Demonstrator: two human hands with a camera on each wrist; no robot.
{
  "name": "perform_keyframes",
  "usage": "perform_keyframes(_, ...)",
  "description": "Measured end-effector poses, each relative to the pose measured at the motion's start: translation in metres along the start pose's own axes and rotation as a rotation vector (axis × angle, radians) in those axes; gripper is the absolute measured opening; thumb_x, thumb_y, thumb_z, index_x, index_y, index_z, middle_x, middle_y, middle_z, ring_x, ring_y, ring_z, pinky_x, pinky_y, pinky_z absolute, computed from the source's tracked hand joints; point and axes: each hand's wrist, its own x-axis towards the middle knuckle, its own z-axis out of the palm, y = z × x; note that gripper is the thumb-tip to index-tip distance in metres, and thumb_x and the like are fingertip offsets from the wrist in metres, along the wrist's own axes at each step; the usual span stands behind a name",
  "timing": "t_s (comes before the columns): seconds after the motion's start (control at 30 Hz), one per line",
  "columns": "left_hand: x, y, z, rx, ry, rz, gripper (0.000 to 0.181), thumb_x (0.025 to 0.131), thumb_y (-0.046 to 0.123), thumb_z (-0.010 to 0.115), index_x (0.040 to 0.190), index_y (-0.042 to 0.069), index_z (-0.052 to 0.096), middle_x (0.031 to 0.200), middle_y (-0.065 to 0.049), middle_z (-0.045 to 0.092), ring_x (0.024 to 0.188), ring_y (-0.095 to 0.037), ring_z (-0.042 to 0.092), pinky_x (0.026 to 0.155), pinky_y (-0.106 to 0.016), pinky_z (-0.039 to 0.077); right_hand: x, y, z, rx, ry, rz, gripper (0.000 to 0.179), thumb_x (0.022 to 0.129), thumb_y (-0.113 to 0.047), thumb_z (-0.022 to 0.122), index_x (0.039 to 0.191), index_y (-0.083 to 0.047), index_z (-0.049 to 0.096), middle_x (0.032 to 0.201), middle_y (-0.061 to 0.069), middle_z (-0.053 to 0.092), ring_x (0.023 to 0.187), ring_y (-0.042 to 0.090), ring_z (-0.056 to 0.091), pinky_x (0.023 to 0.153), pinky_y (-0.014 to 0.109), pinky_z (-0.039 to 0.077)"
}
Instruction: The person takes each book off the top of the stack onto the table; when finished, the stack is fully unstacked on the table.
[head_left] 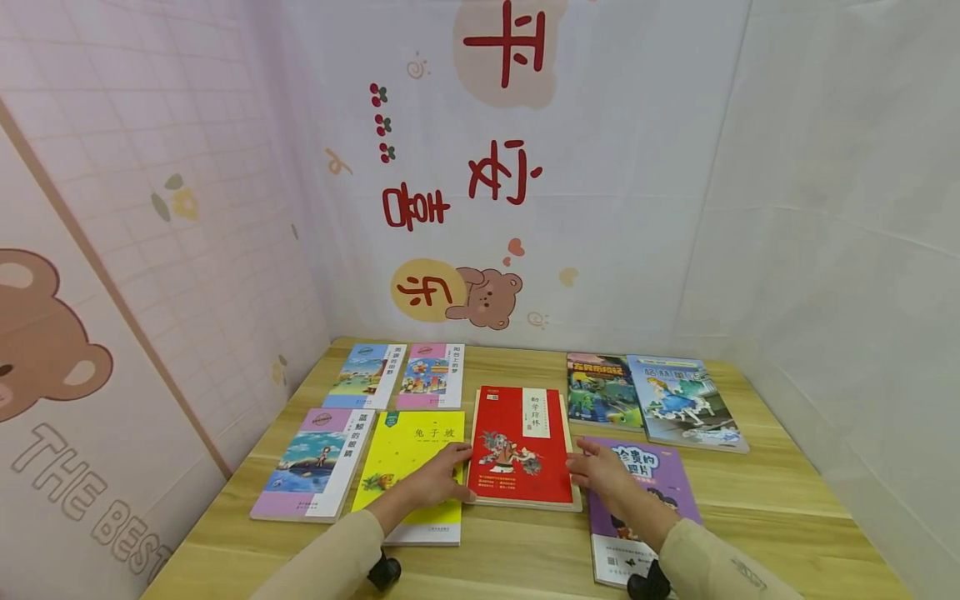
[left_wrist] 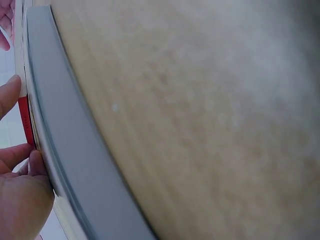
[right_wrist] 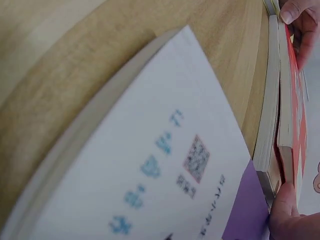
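Observation:
A red book with an illustrated cover lies on top of another book, whose pale edge shows below and to the right. My left hand grips its left edge, thumb near the lower corner, above the yellow book. My right hand holds the red book's right edge and reaches over the purple book. In the right wrist view a narrow gap shows between the red book and the lower book. The left wrist view shows a grey book edge beside my fingers.
Left of the yellow book lies a pink-and-white book. Behind are a blue-covered book and a pink one. A dark-covered book and a pale blue book lie at back right. Printed cloth walls border the wooden table.

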Motion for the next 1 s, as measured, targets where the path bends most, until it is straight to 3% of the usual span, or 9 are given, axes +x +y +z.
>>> perform_keyframes(0.23, 0.001, 0.001, 0.001, -0.002, 0.011, -0.006, 0.078, 0.08, 0.019, 0.083, 0.148, 0.006, 0.046, 0.151, -0.009, 0.037, 0.134, -0.033, 0.036, 0.111, -0.058, 0.031, 0.001, -0.004, 0.003, 0.005, -0.069, -0.041, 0.063, 0.097, -0.007, 0.059, 0.148, 0.013, 0.028, 0.142, 0.034, 0.042, 0.121, 0.042, 0.055, 0.102, 0.052, 0.045)
perform_keyframes(0.37, 0.0, 0.002, 0.001, -0.016, 0.011, -0.009, 0.078, 0.08, 0.02, 0.083, 0.148, 0.007, 0.046, 0.151, -0.009, 0.037, 0.133, -0.033, 0.037, 0.11, -0.058, 0.033, -0.001, -0.006, 0.006, -0.015, -0.112, -0.032, 0.066, 0.096, -0.008, 0.062, 0.152, 0.005, 0.029, 0.136, 0.026, 0.051, 0.107, 0.033, 0.064, 0.094, 0.05, 0.051)
perform_keyframes(0.5, -0.001, 0.004, 0.002, -0.028, 0.012, -0.012, 0.08, 0.079, 0.02, 0.084, 0.148, 0.007, 0.046, 0.151, -0.009, 0.037, 0.133, -0.034, 0.036, 0.109, -0.058, 0.034, -0.001, -0.004, 0.007, 0.011, -0.14, -0.029, 0.069, 0.095, 0.0, 0.059, 0.154, 0.001, 0.024, 0.132, 0.027, 0.055, 0.098, 0.034, 0.068, 0.081, 0.05, 0.057)
perform_keyframes(0.7, -0.002, 0.005, 0.002, -0.026, 0.006, -0.019, 0.081, 0.077, 0.02, 0.085, 0.147, 0.008, 0.046, 0.151, -0.009, 0.038, 0.132, -0.033, 0.037, 0.109, -0.059, 0.034, 0.0, -0.003, 0.009, 0.047, -0.124, -0.036, 0.072, 0.092, 0.009, 0.054, 0.156, -0.002, 0.023, 0.139, 0.031, 0.05, 0.098, 0.037, 0.068, 0.077, 0.051, 0.058)
perform_keyframes(1.0, 0.0, 0.001, 0.0, -0.021, 0.006, -0.022, 0.079, 0.078, 0.022, 0.085, 0.147, 0.011, 0.047, 0.152, -0.008, 0.037, 0.132, -0.033, 0.038, 0.109, -0.057, 0.034, -0.005, -0.019, 0.011, 0.071, -0.079, -0.056, 0.073, 0.09, 0.011, 0.053, 0.156, -0.002, 0.026, 0.14, 0.032, 0.048, 0.096, 0.038, 0.069, 0.075, 0.049, 0.059)
